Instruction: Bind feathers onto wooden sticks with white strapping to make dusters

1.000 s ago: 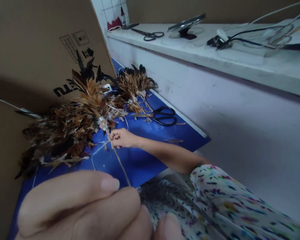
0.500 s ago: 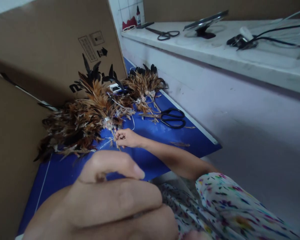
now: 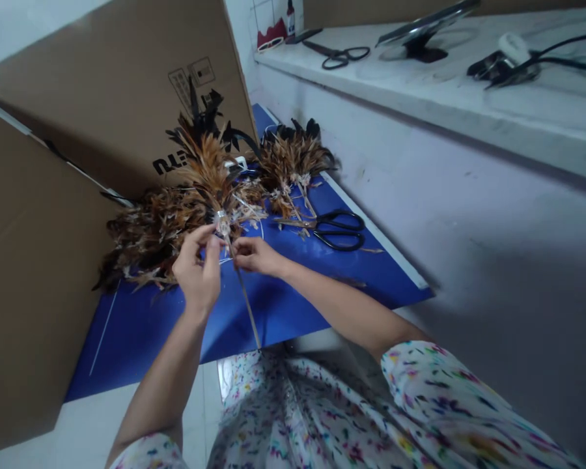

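Observation:
A feather duster (image 3: 209,156) with brown and black feathers stands tilted, its thin stick (image 3: 248,303) running down toward my lap. My right hand (image 3: 256,255) is closed around the stick just below the feathers. Thumb and fingers of my left hand (image 3: 198,264) close in from the other side at the pale bound base of the feathers; the exact contact is partly hidden. A thin white string (image 3: 261,228) loops on the blue tabletop (image 3: 293,293) behind my right hand. Scissors with black handles (image 3: 339,231) lie to the right.
Loose brown feathers (image 3: 146,225) are heaped at the left against a cardboard box (image 3: 127,85). More feather bunches on sticks (image 3: 293,156) lie at the back. The white ledge (image 3: 361,75) holds another pair of scissors (image 3: 339,57), a device on a stand (image 3: 424,36) and cables.
My left hand has moved from close before the camera, over the front, to the base of the feathers. My right hand keeps hold of the stick. The view has shifted slightly.

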Tool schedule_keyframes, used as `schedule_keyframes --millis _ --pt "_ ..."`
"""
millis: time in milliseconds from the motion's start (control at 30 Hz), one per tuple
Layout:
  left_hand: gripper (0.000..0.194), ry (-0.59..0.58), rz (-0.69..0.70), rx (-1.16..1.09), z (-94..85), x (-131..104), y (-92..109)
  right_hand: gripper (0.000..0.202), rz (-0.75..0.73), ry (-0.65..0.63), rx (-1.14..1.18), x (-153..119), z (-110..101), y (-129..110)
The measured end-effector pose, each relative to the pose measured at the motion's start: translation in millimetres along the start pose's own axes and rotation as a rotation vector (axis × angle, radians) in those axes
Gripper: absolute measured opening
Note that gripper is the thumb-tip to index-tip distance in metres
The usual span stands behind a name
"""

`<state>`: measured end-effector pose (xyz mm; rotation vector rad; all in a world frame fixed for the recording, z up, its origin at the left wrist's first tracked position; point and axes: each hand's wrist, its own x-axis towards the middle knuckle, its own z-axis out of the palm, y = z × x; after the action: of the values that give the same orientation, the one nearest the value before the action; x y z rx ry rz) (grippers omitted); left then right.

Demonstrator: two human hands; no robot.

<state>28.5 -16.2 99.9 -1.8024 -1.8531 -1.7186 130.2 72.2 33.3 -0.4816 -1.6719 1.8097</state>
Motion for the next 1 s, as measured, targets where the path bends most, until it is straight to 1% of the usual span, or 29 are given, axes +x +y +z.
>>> schedule_keyframes --millis 67,100,167,200,300,433,567,667,767,833,900,1000 --pt "0.034 0.044 -0.212 -0.04 7.1 -6 -30 0.009 0.028 0.029 0.014 -4 -1 -1" --pt "0.034 0.025 -0.308 -0.06 11.0 -10 -39 0.009 0.034 0.038 0.015 -6 -1 -1" --pt "0.034 -0.088 -0.45 -0.203 19.1 -18 -49 0.009 0.031 0.034 0.022 -10 -2 -2" --pt "0.033 -0.115 -0.494 -0.278 23.0 -21 -50 0.009 0.025 0.03 0.027 -12 -2 -2" --pt "0.029 -0.081 -0.579 -0.439 31.9 -27 -45 0.007 0.013 0.005 0.017 -15 -1 -3" --pt "0.03 -0.045 -0.661 -0.557 36.8 -31 -44 0.008 0.047 -0.001 0.011 -19 2 -2" --pt "0.03 -0.059 -0.682 -0.599 37.2 -36 -50 0.012 0.053 -0.004 0.002 -21 4 1" --pt "0.032 -0.104 -0.674 -0.608 31.7 -39 -55 0.013 0.045 -0.003 -0.015 -22 4 3" --pt "0.03 -0.121 -0.644 -0.554 14.4 -37 -67 0.014 0.056 0.011 -0.019 -22 3 5" --pt "0.027 -0.092 -0.579 -0.427 -5.9 -34 -82 0.014 0.079 0.028 -0.027 -23 2 6" --pt "0.022 -0.005 -0.557 -0.281 -33.5 -30 -108 0.014 0.09 0.034 -0.049 -23 1 6" --pt "0.018 0.149 -0.544 -0.016 -86.6 -18 -160 0.014 0.092 0.037 -0.078 -24 -1 7"
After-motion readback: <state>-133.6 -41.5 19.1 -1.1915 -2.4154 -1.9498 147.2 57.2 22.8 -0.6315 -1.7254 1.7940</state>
